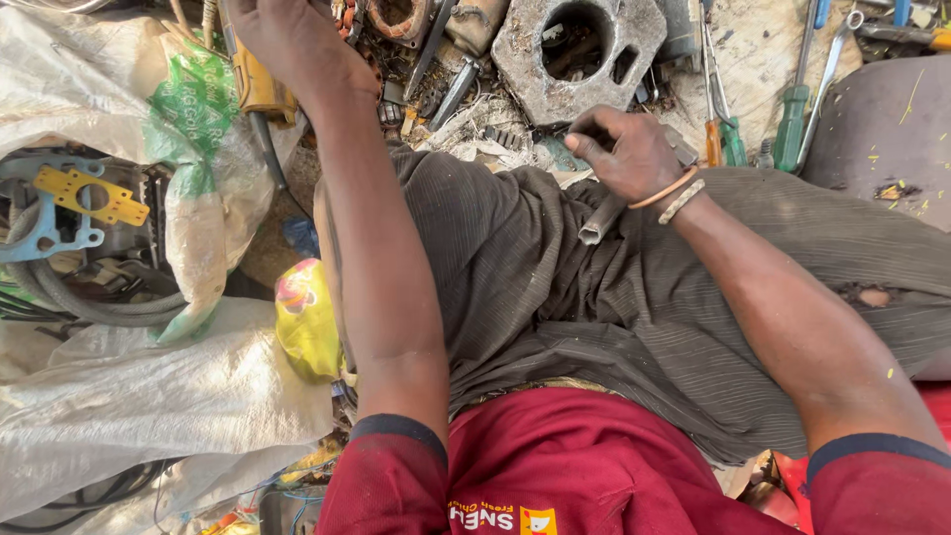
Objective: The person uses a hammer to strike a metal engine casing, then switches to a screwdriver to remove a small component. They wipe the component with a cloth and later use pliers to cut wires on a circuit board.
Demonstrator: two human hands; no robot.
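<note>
My right hand (626, 151) rests on my knee, closed around a grey metal tube (601, 224) whose open end pokes out below my wrist. Two bangles sit on that wrist. My left hand (292, 40) reaches far forward into a heap of metal parts at the top edge, beside a yellow tool (260, 87); its fingers are hidden, so what it touches cannot be told. A grey cast metal block (580, 54) with a big round hole lies just beyond my right hand.
Green-handled screwdrivers (792, 124) and a wrench (830, 69) lie at the upper right. White sacks (139, 396) cover the left, with a blue and yellow bracket (84, 198) and black hoses inside. A yellow bag (307, 317) sits by my left leg.
</note>
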